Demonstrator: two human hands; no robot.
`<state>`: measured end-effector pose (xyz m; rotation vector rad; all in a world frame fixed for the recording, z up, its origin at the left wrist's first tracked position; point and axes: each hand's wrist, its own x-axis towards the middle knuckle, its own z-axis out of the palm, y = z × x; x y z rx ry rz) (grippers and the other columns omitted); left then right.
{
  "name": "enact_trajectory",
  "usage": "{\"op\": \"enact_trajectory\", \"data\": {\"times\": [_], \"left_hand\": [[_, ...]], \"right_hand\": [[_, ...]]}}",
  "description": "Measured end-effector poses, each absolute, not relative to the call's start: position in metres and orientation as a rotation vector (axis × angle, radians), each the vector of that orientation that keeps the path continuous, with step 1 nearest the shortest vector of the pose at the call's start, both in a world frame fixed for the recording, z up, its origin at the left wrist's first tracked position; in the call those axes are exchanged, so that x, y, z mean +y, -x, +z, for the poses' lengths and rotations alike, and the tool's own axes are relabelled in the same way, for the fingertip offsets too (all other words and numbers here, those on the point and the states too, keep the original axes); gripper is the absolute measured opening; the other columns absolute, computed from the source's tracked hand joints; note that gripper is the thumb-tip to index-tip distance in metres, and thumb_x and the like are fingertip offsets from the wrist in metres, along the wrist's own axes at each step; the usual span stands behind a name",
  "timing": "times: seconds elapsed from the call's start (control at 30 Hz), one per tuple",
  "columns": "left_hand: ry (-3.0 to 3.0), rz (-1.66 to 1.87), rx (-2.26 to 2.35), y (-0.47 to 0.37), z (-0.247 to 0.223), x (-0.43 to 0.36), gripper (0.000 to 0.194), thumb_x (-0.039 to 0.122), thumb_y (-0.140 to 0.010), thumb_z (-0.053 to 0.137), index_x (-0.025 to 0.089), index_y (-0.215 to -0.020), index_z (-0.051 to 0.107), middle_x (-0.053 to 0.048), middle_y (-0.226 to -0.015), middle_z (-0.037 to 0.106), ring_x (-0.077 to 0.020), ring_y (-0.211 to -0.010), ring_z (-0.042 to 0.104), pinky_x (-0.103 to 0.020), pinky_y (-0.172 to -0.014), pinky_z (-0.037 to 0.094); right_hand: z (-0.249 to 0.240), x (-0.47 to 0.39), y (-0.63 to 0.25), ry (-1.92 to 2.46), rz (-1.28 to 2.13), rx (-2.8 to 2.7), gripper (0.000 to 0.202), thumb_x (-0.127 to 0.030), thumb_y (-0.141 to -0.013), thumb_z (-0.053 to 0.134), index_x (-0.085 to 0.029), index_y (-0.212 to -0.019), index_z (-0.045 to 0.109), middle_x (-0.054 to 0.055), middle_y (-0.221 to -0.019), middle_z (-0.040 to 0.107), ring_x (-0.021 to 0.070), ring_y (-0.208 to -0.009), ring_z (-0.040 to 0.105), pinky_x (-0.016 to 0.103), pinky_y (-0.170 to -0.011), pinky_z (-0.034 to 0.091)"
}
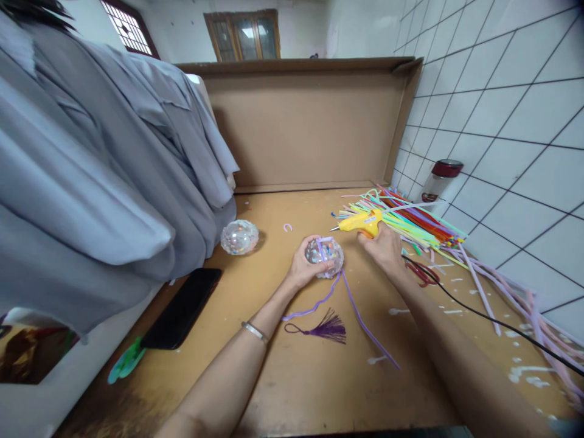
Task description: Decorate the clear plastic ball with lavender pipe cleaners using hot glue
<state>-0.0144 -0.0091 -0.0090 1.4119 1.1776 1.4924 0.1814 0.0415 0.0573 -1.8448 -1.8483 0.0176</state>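
Observation:
My left hand [306, 263] is closed round a clear, bumpy plastic ball [336, 250] with small coloured bits in it. Purple pipe cleaner [325, 248] runs across the ball, and two long purple ends [365, 325] trail from it over the table. In my right hand [382, 246] is a yellow glue gun [360, 222], its nozzle pointing left, just above the ball and apart from it. Below the ball lies a dark purple tassel [326, 328] with a loop. A second clear ball or bowl-like piece [239, 237] rests to the left.
Bundled coloured pipe cleaners [410, 219] lie at the right, near a red-lidded jar [441, 179]. Red-handled scissors [422, 275] sit by the glue gun's black cord [479, 310]. A black phone [182, 310] is at left, beside hanging grey cloth [114, 152]. Cardboard [310, 128] stands behind.

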Motion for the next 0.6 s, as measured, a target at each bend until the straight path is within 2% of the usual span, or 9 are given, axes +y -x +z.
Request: {"op": "enact_trajectory", "data": {"times": [0.2,0.33,0.47,0.53,0.6], "left_hand": [[-1.426,1.494,1.156,0.015,-0.010,-0.010,0.080,0.040,-0.050,0.087,0.017,-0.119,0.054,-0.008,-0.113,0.068,-0.0247,-0.106,0.064,-0.036,-0.098,0.049],[-1.468,1.469,1.154,0.012,-0.010,-0.012,0.078,0.038,-0.051,0.087,0.018,-0.119,0.056,-0.008,-0.114,0.068,-0.0252,-0.107,0.064,-0.036,-0.097,0.050],[-1.505,1.423,1.163,0.008,-0.008,-0.015,0.077,0.034,-0.051,0.087,0.017,-0.120,0.057,-0.008,-0.115,0.068,-0.0259,-0.108,0.063,-0.037,-0.098,0.049],[-1.509,1.412,1.173,0.007,-0.007,-0.016,0.076,0.033,-0.051,0.087,0.017,-0.120,0.057,-0.008,-0.114,0.068,-0.0260,-0.108,0.063,-0.038,-0.099,0.049],[-1.511,1.411,1.178,0.006,-0.006,-0.017,0.075,0.033,-0.053,0.086,0.017,-0.120,0.057,-0.009,-0.114,0.068,-0.0257,-0.107,0.063,-0.037,-0.098,0.049]], "right_hand": [[0.041,0.047,-0.190,2.049,0.014,-1.916,0.049,-0.042,-0.089,0.055,-0.004,-0.120,0.057,0.024,-0.118,0.064,0.0325,-0.107,0.063,0.034,-0.080,0.046],[0.025,0.051,-0.195,2.106,-0.051,-1.965,0.051,-0.041,-0.089,0.056,-0.002,-0.123,0.055,0.024,-0.118,0.063,0.0323,-0.110,0.062,0.034,-0.084,0.046],[0.023,0.050,-0.197,2.131,-0.187,-2.036,0.052,-0.041,-0.088,0.058,0.001,-0.119,0.057,0.028,-0.118,0.062,0.0367,-0.111,0.059,0.042,-0.088,0.046],[0.029,0.048,-0.197,2.064,-0.275,-2.067,0.050,-0.041,-0.088,0.058,0.002,-0.114,0.059,0.029,-0.115,0.063,0.0393,-0.110,0.058,0.047,-0.091,0.044],[0.037,0.045,-0.194,1.828,-0.292,-2.120,0.044,-0.038,-0.087,0.057,-0.002,-0.112,0.061,0.027,-0.112,0.064,0.0377,-0.109,0.058,0.049,-0.092,0.043]]}}
